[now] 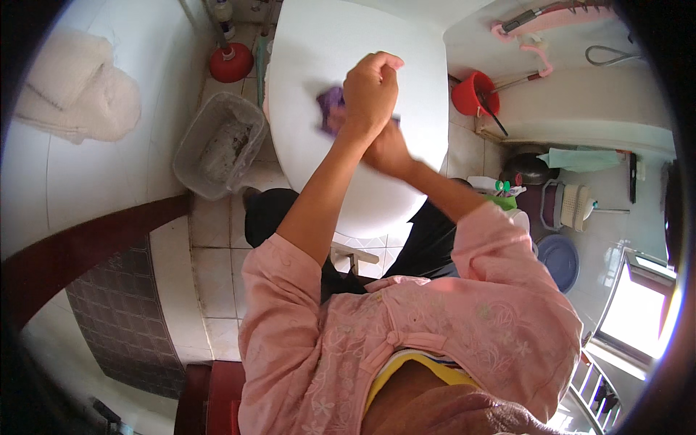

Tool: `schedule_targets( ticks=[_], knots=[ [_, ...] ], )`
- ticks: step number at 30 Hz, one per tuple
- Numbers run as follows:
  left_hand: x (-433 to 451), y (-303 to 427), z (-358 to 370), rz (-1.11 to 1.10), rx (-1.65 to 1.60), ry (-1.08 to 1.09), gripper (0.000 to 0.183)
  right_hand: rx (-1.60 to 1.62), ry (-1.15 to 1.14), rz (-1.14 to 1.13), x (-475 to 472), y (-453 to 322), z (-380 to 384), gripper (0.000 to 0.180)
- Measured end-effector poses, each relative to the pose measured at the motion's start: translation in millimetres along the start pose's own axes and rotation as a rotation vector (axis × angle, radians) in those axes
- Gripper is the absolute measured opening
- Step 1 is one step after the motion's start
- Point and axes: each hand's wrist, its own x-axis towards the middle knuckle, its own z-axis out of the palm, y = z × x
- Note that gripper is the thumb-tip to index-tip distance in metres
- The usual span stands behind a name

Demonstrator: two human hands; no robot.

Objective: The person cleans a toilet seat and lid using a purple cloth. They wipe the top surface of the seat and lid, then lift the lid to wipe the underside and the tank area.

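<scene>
A white toilet lid (380,201) lies closed before me, its rounded end towards my body. My forearms cross above it. My left hand (372,89) is on top, fingers curled in, with nothing visible in it. Beneath it reaches my right hand (387,149), blurred and partly hidden behind the left wrist. Its fingers show over a crumpled purple cloth (329,103) on the lid. A small dark purple edge also shows right of the wrists.
A lined clear plastic bin (217,157) and a red rubber plunger (232,62) stand left. A beige towel (81,87) hangs on that side. At right are a red bucket (476,92), bottles (484,184), a dark pan (527,166) and a blue basin (559,263).
</scene>
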Motion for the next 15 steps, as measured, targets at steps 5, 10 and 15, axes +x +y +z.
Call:
schedule_targets(
  ticks=[5,10,15],
  knots=[
    [-9,-6,7,0.140,0.204,-0.132,0.019,-0.110,-0.139,-0.307,-42,-50,-22,0.030],
    [-15,0,6,0.191,0.240,-0.139,0.020,-0.224,-0.230,-0.244,17,-1,5,0.049],
    [-7,-2,3,0.221,0.162,-0.040,0.018,-0.392,0.027,-0.284,132,27,23,0.039]
  ],
)
